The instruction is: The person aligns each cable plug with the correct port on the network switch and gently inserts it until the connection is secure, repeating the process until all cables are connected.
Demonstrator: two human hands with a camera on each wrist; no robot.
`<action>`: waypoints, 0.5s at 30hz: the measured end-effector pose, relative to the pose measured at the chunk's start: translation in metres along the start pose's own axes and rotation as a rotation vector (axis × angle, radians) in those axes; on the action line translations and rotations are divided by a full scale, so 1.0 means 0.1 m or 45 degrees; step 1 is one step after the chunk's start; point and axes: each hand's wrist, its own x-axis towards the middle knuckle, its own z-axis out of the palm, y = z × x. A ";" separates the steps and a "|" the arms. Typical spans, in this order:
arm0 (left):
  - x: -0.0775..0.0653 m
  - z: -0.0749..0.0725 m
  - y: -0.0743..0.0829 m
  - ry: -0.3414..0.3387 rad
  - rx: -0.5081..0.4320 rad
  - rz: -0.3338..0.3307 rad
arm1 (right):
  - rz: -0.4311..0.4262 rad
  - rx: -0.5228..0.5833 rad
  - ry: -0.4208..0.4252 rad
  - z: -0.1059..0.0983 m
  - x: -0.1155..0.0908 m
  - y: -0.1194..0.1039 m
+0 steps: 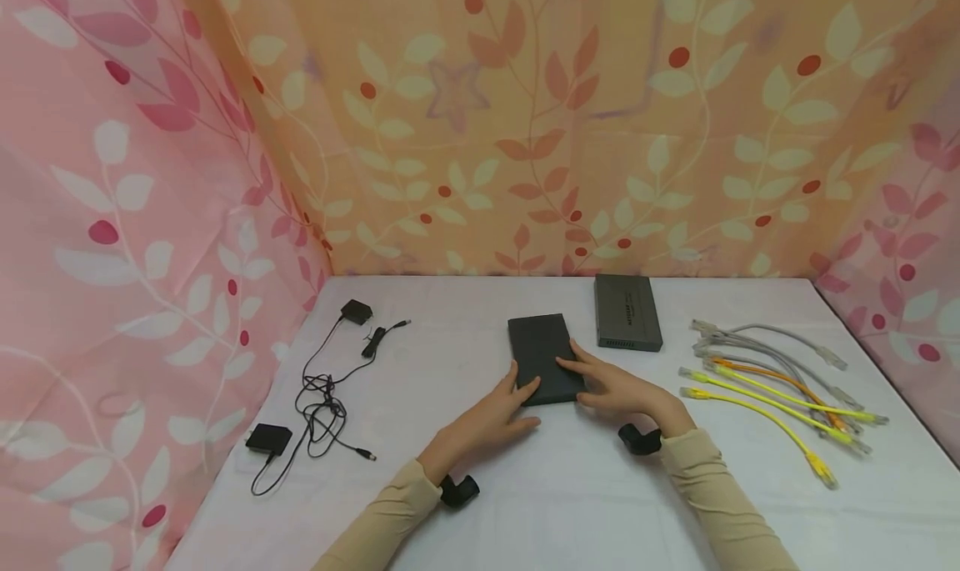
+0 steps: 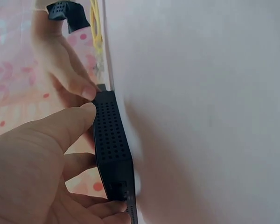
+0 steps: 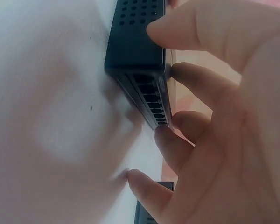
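A flat black network switch [image 1: 546, 348] lies near the middle of the white table in the head view. At its near left corner my left hand [image 1: 483, 421] holds it, thumb against the perforated near side [image 2: 109, 126] and fingers on the left end. My right hand [image 1: 622, 388] holds the near right corner. In the right wrist view, the right thumb [image 3: 177, 30] touches the perforated side while other fingers lie at the top edge and the row of ports [image 3: 151, 98]. The underside of the switch is hidden.
A second, grey switch [image 1: 627, 313] lies behind my right hand. Several grey, orange and yellow network cables [image 1: 772, 388] are spread at the right. Two black power adapters, one at the back [image 1: 356, 312] and one nearer [image 1: 268, 439], lie left with tangled cords [image 1: 322, 408]. Patterned curtains [image 1: 525, 121] enclose the table.
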 end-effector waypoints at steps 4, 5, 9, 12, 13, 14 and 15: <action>0.00 0.04 0.04 -0.018 -0.017 0.011 | 0.007 0.037 -0.004 -0.02 -0.04 0.02; 0.00 0.05 0.05 -0.020 -0.022 0.016 | 0.012 0.041 -0.007 -0.02 -0.05 0.03; 0.02 0.08 0.08 -0.035 -0.022 0.051 | 0.046 0.056 -0.013 -0.04 -0.10 0.06; 0.04 0.10 0.12 -0.042 -0.015 0.082 | 0.070 0.035 0.011 -0.05 -0.13 0.09; 0.05 0.11 0.13 -0.044 -0.013 0.091 | 0.074 0.024 0.024 -0.05 -0.14 0.10; 0.07 0.11 0.14 -0.044 -0.019 0.099 | 0.078 0.018 0.036 -0.05 -0.15 0.11; 0.08 0.12 0.15 -0.044 -0.019 0.105 | 0.077 0.008 0.047 -0.06 -0.16 0.12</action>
